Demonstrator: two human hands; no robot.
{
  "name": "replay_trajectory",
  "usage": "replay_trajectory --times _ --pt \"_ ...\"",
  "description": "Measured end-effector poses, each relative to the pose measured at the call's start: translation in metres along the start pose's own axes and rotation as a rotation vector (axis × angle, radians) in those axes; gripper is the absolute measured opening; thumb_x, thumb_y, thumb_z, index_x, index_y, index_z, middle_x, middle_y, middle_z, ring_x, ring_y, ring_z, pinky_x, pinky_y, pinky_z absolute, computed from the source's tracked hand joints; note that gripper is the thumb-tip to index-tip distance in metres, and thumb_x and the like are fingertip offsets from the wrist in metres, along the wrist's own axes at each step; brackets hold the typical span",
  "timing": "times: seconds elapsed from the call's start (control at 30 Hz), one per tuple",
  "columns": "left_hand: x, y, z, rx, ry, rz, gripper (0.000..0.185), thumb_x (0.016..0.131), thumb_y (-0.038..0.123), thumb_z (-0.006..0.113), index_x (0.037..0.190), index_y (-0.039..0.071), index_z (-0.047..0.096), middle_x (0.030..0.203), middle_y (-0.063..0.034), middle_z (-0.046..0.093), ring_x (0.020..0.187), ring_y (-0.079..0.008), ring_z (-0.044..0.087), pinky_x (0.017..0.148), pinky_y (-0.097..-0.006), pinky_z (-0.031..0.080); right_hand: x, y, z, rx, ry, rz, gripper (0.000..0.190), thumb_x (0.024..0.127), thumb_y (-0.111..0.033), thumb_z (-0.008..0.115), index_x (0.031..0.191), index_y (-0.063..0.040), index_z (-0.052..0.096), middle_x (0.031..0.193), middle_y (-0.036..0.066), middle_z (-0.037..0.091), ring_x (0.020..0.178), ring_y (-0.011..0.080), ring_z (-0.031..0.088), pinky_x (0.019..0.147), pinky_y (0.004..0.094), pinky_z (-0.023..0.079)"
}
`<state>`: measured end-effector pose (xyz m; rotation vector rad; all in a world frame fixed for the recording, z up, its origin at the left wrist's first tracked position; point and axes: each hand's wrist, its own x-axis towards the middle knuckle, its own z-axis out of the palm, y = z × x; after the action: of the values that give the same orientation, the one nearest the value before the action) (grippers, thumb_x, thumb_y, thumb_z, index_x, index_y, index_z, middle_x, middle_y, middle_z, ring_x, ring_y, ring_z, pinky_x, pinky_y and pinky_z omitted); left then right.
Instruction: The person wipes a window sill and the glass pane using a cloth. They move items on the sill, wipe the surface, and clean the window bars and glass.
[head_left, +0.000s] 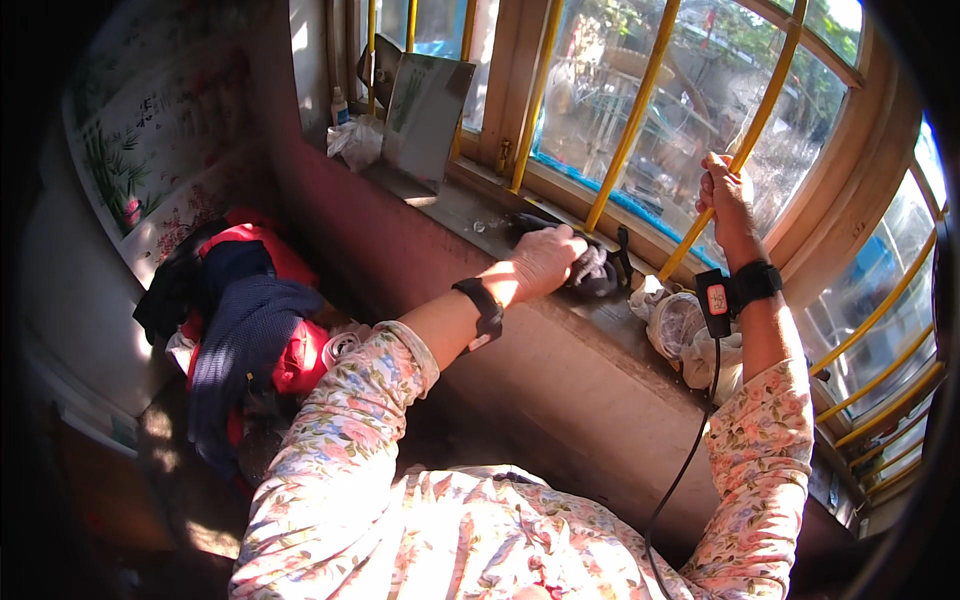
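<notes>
My left hand (541, 261) is pressed down on the window sill, its fingers curled on a bunched dark grey cloth (596, 271). Part of that cloth is hidden beneath the hand. Higher up, my right hand (726, 196) grips a yellow window bar (766, 112), with the fist closed around it. Behind the bars, a wooden-framed window pane (585, 112) looks smeared and dusty. Under the hands runs the dark sill (465, 225), with small white bits on it.
A mirror-like panel (427, 112) leans at the sill's left, beside a plastic bag (355, 141) and a small bottle (340, 107). Right of the cloth sit a clear round container (675, 324) and crumpled plastic (716, 360). Clothes (247, 322) are heaped at left. A black cable (686, 465) hangs from my right wrist.
</notes>
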<state>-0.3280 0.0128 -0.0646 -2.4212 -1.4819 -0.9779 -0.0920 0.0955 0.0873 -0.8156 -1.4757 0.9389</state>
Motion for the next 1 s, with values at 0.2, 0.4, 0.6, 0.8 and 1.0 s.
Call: replay_trajectory --times 0.2,0.4,0.6,0.8,1.0 --pt "0.0 -0.057 -0.024 0.22 -0.007 -0.26 0.022 0.076 0.009 0.059 0.098 0.012 0.063 0.095 -0.0109 0.06 0.095 -0.0328 0.06 0.08 -0.0441 0.049 -0.002 0.001 0.0 -0.019 -0.013 0.004 0.019 0.096 -0.028 0.054 0.091 -0.01 0.051 0.058 -0.005 0.04 0.044 0.0054 0.035 0.045 0.0246 0.038" --pt "-0.004 -0.041 -0.049 0.23 -0.22 -0.353 0.048 0.076 0.017 0.063 0.122 0.015 0.055 0.115 -0.0122 0.056 0.113 -0.033 0.053 0.095 -0.0465 0.039 -0.005 -0.003 0.002 -0.029 -0.025 0.012 0.019 0.098 -0.03 0.052 0.093 -0.012 0.051 0.058 -0.007 0.037 0.045 0.004 0.032 0.046 0.0243 0.035" --pt "-0.007 -0.064 -0.09 0.025 0.132 -0.171 0.056 0.078 0.032 0.069 0.126 0.011 0.052 0.117 -0.0157 0.057 0.106 -0.0338 0.057 0.089 -0.0415 0.046 -0.004 -0.002 0.003 -0.024 -0.01 0.024 0.019 0.097 -0.031 0.052 0.093 -0.012 0.051 0.059 -0.007 0.037 0.045 0.0038 0.031 0.046 0.024 0.035" --pt "0.037 -0.126 -0.092 0.415 0.649 -0.596 0.076 0.067 0.03 0.08 0.129 0.009 0.041 0.122 -0.0149 0.053 0.112 -0.0346 0.052 0.09 -0.0472 0.045 -0.005 -0.002 0.004 -0.033 0.036 0.03 0.019 0.097 -0.03 0.053 0.093 -0.011 0.051 0.058 -0.007 0.039 0.044 0.0041 0.032 0.046 0.0238 0.035" --pt "0.054 -0.158 -0.067 0.466 0.754 -0.706 0.064 0.071 0.019 0.074 0.126 0.008 0.044 0.117 -0.0127 0.053 0.111 -0.036 0.051 0.088 -0.0469 0.047 -0.009 -0.003 0.004 -0.042 0.002 -0.006 0.021 0.098 -0.03 0.052 0.095 -0.009 0.052 0.058 -0.007 0.037 0.046 0.0041 0.031 0.049 0.0243 0.035"
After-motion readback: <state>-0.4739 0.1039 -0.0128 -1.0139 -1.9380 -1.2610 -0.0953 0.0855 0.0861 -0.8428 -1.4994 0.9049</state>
